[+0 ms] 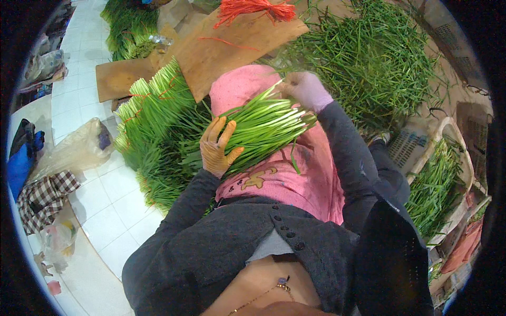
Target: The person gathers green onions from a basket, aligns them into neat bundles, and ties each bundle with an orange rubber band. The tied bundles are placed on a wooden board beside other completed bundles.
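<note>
A loose bunch of garlic chives (pixel 265 126) lies across my lap on pink checked cloth (pixel 253 185), pale stem ends to the right. My left hand (pixel 217 146), in an orange-stained glove, rests over the leafy side of the bunch with its fingers somewhat apart. At the upper right of the bunch, my right hand (pixel 306 90), in a pale pinkish glove, pinches at the end of a chive stalk (pixel 273 87); its fingertips are blurred. Left of my lap lie stacked chive bundles (pixel 154 106) tied with red string.
Red ties (pixel 257 12) lie on a wooden board (pixel 233 43) ahead. A heap of loose green leaves (pixel 367 59) covers the floor at upper right. On the right stands a basket (pixel 468 158) of greens. A plastic bag (pixel 79 144) and checked cloth (pixel 47 197) lie at left.
</note>
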A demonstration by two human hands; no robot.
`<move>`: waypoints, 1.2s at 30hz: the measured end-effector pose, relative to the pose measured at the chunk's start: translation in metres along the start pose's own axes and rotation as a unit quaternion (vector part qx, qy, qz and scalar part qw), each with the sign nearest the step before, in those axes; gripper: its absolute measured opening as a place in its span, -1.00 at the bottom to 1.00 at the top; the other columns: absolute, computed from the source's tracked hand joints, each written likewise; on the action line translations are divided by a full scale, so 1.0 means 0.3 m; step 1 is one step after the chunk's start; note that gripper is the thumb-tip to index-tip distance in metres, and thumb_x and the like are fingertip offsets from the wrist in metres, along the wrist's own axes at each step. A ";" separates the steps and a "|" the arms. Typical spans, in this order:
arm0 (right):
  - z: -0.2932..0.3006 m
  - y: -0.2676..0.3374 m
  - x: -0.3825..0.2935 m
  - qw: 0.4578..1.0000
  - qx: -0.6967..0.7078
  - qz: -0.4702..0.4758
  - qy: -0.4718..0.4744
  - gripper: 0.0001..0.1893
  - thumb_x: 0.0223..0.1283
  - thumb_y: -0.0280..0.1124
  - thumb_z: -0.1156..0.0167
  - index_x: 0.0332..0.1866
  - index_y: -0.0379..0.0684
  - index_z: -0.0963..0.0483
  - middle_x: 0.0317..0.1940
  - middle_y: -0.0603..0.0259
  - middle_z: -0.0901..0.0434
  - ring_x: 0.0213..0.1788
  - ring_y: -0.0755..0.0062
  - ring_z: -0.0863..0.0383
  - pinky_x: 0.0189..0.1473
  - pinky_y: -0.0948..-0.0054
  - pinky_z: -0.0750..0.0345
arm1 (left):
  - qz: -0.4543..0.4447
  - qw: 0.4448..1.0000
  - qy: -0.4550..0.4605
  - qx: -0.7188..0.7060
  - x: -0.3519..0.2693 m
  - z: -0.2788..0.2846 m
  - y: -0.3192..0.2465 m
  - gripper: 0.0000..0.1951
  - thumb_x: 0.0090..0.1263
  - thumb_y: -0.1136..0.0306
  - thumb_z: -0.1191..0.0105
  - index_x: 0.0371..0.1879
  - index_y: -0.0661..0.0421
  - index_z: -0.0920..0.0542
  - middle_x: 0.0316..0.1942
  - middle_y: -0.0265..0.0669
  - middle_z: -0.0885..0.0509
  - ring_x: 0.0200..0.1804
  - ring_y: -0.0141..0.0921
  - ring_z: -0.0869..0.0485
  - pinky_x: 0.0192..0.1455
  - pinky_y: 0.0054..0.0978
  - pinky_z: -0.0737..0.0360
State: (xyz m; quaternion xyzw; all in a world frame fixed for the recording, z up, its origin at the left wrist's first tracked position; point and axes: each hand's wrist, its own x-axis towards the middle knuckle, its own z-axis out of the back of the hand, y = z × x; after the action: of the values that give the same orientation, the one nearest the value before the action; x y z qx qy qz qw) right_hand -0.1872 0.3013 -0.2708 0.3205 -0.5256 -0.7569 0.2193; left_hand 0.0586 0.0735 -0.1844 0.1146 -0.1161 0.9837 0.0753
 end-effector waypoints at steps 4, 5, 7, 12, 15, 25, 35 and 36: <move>0.229 -0.069 -0.015 0.959 0.074 -0.020 -0.272 -0.70 0.28 -0.14 -0.30 -0.18 -0.18 -0.73 -0.37 0.16 -0.78 -0.32 0.32 -0.75 -0.13 0.33 -0.64 | 0.015 1.000 -0.013 -0.024 -0.015 -0.004 0.011 -0.29 0.35 -0.09 -0.25 0.41 0.01 -0.42 0.33 -0.13 -0.46 0.30 -0.02 -0.49 0.36 -0.08 -0.45; 0.318 -0.090 -0.053 0.917 -0.012 -0.072 -0.393 -0.59 0.27 -0.04 -0.32 -0.16 -0.25 -0.71 -0.30 0.08 -0.78 -0.24 0.22 -0.77 -0.07 0.31 -0.64 | 0.035 0.998 -0.019 -0.039 -0.022 -0.006 0.016 -0.29 0.36 -0.09 -0.24 0.41 0.03 -0.42 0.33 -0.11 -0.46 0.30 -0.02 -0.49 0.36 -0.10 -0.45; 0.369 -0.106 -0.106 0.840 -0.144 -0.157 -0.499 -0.41 0.26 0.09 -0.32 -0.04 -0.36 -0.66 -0.10 -0.06 -0.76 -0.05 0.07 -0.75 0.05 0.27 -0.61 | 0.082 0.994 -0.022 -0.065 -0.039 -0.009 0.026 -0.29 0.38 -0.08 -0.23 0.41 0.06 -0.42 0.32 -0.06 -0.48 0.30 -0.02 -0.50 0.37 -0.12 -0.44; 0.120 -0.091 -0.182 0.991 0.075 -0.070 -0.082 -0.29 0.10 0.27 -0.39 -0.04 -0.30 -0.68 -0.12 -0.02 -0.75 -0.04 0.12 -0.74 0.06 0.26 -0.60 | 0.123 0.988 -0.050 -0.077 -0.052 -0.027 0.034 -0.37 0.52 0.09 -0.13 0.46 0.14 -0.35 0.39 -0.06 -0.46 0.41 -0.09 -0.41 0.48 -0.19 -0.32; -0.018 -0.076 -0.161 0.995 0.060 -0.059 0.049 -0.24 0.01 0.35 -0.40 -0.10 -0.29 -0.70 -0.16 -0.04 -0.75 -0.07 0.15 -0.75 0.03 0.29 -0.60 | 0.118 0.989 -0.058 -0.067 -0.045 -0.019 0.020 -0.34 0.48 -0.01 -0.16 0.44 0.12 -0.39 0.33 0.00 -0.49 0.34 -0.03 -0.48 0.39 -0.19 -0.41; -0.031 -0.065 -0.188 0.991 0.006 -0.093 -0.093 -0.77 0.02 -0.40 -0.40 -0.21 -0.28 -0.70 -0.40 0.19 -0.75 -0.28 0.32 -0.73 -0.11 0.35 -0.63 | 0.039 0.996 0.062 0.043 -0.083 0.041 -0.029 -0.08 0.10 -0.35 -0.29 0.42 -0.10 -0.43 0.52 -0.03 -0.23 0.42 0.12 -0.32 0.38 0.13 -0.31; -0.011 0.098 -0.246 0.908 -0.343 0.203 -0.127 -0.72 0.15 0.03 -0.32 -0.24 0.10 -0.74 -0.20 0.30 -0.71 -0.07 0.16 -0.65 0.14 0.03 -0.46 | 0.002 0.998 0.037 0.060 -0.134 0.025 -0.027 -0.38 0.21 -0.11 -0.32 0.31 -0.34 -0.58 0.48 -0.15 -0.32 0.38 0.05 -0.38 0.22 0.03 -0.47; -0.038 0.111 -0.231 0.919 -0.332 0.190 -0.095 -0.77 0.13 0.01 -0.34 -0.23 0.18 -0.75 -0.24 0.32 -0.69 -0.04 0.19 -0.63 0.22 -0.04 -0.37 | -0.008 0.998 0.031 0.061 -0.135 0.026 -0.028 -0.38 0.21 -0.10 -0.32 0.31 -0.34 -0.58 0.48 -0.15 -0.32 0.38 0.04 -0.39 0.23 0.03 -0.47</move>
State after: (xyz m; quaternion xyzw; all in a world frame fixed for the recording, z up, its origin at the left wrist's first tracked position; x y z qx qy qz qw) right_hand -0.1309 0.3285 -0.2248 0.0499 -0.3131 -0.8590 0.4021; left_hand 0.1007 0.0747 -0.1849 0.0897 -0.0526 0.9914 0.0792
